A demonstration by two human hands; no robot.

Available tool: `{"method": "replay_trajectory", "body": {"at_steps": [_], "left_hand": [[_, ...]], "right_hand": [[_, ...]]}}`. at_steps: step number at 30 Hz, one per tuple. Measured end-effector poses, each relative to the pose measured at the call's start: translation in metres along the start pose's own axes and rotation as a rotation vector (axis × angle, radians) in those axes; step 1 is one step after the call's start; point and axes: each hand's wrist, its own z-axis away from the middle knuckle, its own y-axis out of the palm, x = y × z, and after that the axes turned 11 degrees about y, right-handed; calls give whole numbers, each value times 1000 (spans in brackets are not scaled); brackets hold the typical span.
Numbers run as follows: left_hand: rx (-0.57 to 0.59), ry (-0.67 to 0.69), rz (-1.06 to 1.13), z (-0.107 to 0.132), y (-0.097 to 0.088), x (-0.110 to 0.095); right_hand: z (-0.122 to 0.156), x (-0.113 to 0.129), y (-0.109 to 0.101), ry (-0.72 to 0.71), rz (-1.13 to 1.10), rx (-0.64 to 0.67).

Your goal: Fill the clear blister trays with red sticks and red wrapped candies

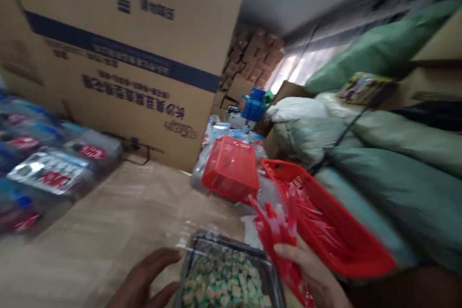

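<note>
My left hand point(144, 281) rests at the bottom edge with thumb and fingers apart, touching the left side of a clear plastic pack of small green and cream pieces point(225, 279). To the right of that pack, my right hand point(312, 276) is closed on a bunch of red plastic bags point(277, 236). The bags stick up in front of a long red basket point(346, 236). The view is blurred by motion.
A second red basket point(231, 168) lies tipped behind. Large cardboard boxes point(137, 48) stand at the back left. Packaged goods point(46, 168) line the left side. Green and white sacks point(390, 154) pile up on the right. The wooden surface point(119, 216) spreads between.
</note>
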Motion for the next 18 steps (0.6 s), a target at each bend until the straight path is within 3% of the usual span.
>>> {"method": "replay_trajectory", "body": {"at_steps": [2, 3, 5, 8, 10, 12, 16, 18], "left_hand": [[-44, -12, -52, -20, -12, -14], [-10, 35, -138, -28, -19, -18], [195, 207, -298, -35, -36, -20], [547, 262, -393, -23, -58, -16], [670, 234, -433, -9, -69, -11], [730, 213, -469, 3, -79, -3], [770, 81, -473, 16, -101, 23], [784, 49, -435, 23, -104, 34]], "right_hand": [[-9, -29, 54, 23, -80, 242], [-14, -44, 80, 45, -113, 352], [-21, -69, 126, 133, -165, 525], [-28, -93, 170, 327, -211, 646], [-32, -100, 181, 420, -233, 646], [-34, -101, 178, 455, -227, 628], [-37, -101, 150, 522, -144, 554], [-36, -104, 134, 557, -130, 464]]}}
